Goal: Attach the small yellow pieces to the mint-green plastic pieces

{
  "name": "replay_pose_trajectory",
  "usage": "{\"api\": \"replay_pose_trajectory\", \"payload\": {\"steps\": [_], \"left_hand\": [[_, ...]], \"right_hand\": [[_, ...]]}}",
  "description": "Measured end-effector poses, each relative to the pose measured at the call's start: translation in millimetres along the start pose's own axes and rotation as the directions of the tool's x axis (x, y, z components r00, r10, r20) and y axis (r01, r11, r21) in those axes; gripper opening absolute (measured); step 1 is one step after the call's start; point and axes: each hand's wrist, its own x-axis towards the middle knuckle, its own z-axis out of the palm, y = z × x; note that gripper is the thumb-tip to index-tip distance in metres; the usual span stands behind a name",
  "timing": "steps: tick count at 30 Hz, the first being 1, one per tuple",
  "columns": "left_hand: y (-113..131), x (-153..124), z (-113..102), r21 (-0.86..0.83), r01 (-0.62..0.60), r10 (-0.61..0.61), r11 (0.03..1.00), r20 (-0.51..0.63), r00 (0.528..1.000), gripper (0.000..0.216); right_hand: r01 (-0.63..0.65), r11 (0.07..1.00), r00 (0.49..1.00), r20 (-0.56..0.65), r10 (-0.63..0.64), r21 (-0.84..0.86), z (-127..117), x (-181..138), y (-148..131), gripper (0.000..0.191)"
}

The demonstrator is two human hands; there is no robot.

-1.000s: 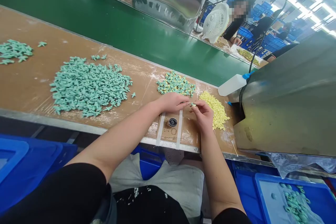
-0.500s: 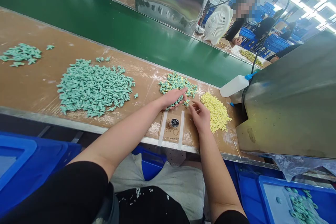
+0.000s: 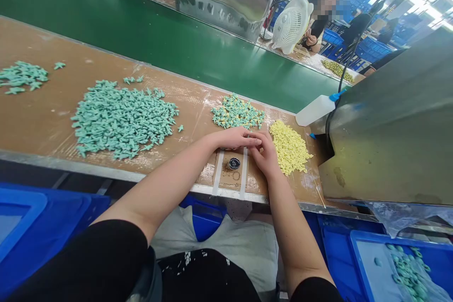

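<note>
My left hand (image 3: 234, 138) and my right hand (image 3: 264, 153) meet fingertip to fingertip above a small dark round pot (image 3: 233, 164) that sits between two white tape strips. Both hands have their fingers pinched together; what lies between them is hidden. Just beyond the hands lies a small heap of teal-and-yellow pieces (image 3: 238, 112). A heap of small yellow pieces (image 3: 288, 146) lies right beside my right hand. A large heap of teal pieces (image 3: 122, 118) spreads to the left of my left forearm.
A brown bench (image 3: 53, 118) runs along a green conveyor belt (image 3: 141, 33). A white squeeze bottle (image 3: 313, 109) and a steel hood (image 3: 392, 127) stand at right. Blue crates (image 3: 31, 217) sit below. Another person sits behind a white fan (image 3: 290, 24).
My left hand pulled back from the teal-and-yellow heap, where it had reached half a second ago, and both hands came together again above the pot.
</note>
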Motion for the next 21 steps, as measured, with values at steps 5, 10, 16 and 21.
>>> {"api": "replay_pose_trajectory", "payload": {"steps": [5, 10, 16, 21], "left_hand": [[-3.8, 2.2, -0.7, 0.012, 0.012, -0.012, 1.0, 0.0, 1.0, 0.045], [-6.3, 2.8, -0.4, -0.024, 0.07, -0.071, 0.997, -0.009, 0.997, 0.048], [-10.3, 4.0, -0.2, -0.158, 0.058, -0.069, 0.986, -0.068, 0.995, 0.053], [-9.2, 5.4, 0.2, -0.259, 0.058, -0.099, 0.964, -0.15, 0.984, 0.044]], "right_hand": [[-0.026, 1.0, 1.0, -0.001, 0.026, -0.01, -0.3, -0.2, 0.4, 0.03], [-0.121, 0.992, 0.988, -0.096, 0.122, 0.021, -0.9, -1.8, 4.5, 0.008], [-0.176, 0.981, 0.962, -0.198, 0.19, 0.082, -0.3, -3.2, 8.4, 0.018], [-0.206, 0.977, 0.918, -0.335, 0.212, 0.054, -0.2, -1.9, 5.3, 0.019]]}}
